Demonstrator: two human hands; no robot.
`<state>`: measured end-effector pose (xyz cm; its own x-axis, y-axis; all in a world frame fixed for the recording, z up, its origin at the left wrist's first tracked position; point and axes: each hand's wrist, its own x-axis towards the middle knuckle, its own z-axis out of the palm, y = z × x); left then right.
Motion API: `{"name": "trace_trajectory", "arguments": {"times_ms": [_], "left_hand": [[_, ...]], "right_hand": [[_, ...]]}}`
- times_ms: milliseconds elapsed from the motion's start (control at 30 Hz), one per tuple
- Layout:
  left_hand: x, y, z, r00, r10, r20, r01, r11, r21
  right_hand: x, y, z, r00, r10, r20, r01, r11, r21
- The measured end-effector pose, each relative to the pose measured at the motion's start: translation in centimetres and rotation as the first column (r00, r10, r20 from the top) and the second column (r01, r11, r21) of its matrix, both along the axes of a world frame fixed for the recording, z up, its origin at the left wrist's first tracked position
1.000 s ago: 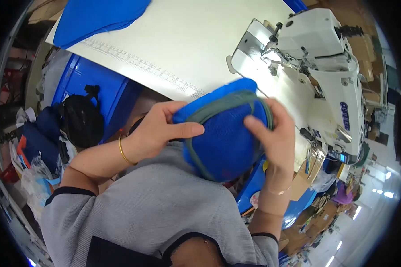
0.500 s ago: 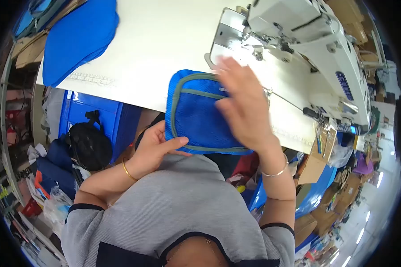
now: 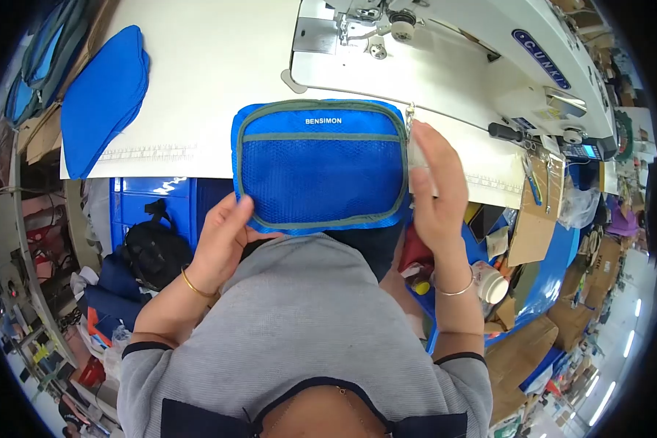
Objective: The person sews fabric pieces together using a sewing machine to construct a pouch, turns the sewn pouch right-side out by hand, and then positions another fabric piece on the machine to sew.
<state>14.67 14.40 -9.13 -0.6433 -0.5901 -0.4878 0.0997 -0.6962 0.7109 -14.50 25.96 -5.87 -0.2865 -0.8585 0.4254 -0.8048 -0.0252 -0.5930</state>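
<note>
A blue fabric panel [image 3: 321,179] with a mesh pocket, grey-green binding and the word BENSIMON lies flat at the table's front edge, its lower part overhanging toward my body. My left hand [image 3: 226,232] grips its lower left corner, thumb on top and the other fingers hidden underneath. Just beside the panel's right edge is my right hand [image 3: 439,186], fingers stretched out and thumb apart, holding nothing. Whether it touches the edge I cannot tell. Behind the panel stands a white sewing machine [image 3: 482,58].
Blue fabric pieces [image 3: 106,98] are stacked at the table's left. A blue crate [image 3: 153,204] and a black bag [image 3: 155,252] are below them. A screwdriver [image 3: 505,131] lies right of my right hand; a white jar [image 3: 490,283] is under the table edge, near my right forearm.
My right hand has moved off the panel's top to its right side, uncovering the lettering and mesh. The panel now sits squarer. The camera view has shifted.
</note>
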Motion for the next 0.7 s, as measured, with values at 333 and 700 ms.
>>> {"name": "trace_trajectory", "arguments": {"times_ms": [333,700], "left_hand": [[1.1,-0.5,-2.8,0.998,-0.062,-0.030,0.059,0.992,-0.108],[-0.2,-2.2,0.0,0.991,-0.124,-0.056,0.106,0.960,-0.258]], "right_hand": [[1.4,-4.1,1.1,0.994,0.091,-0.064,-0.090,0.996,0.024],[3.0,-3.1,0.9,0.860,0.341,-0.381,-0.423,0.892,-0.157]]}}
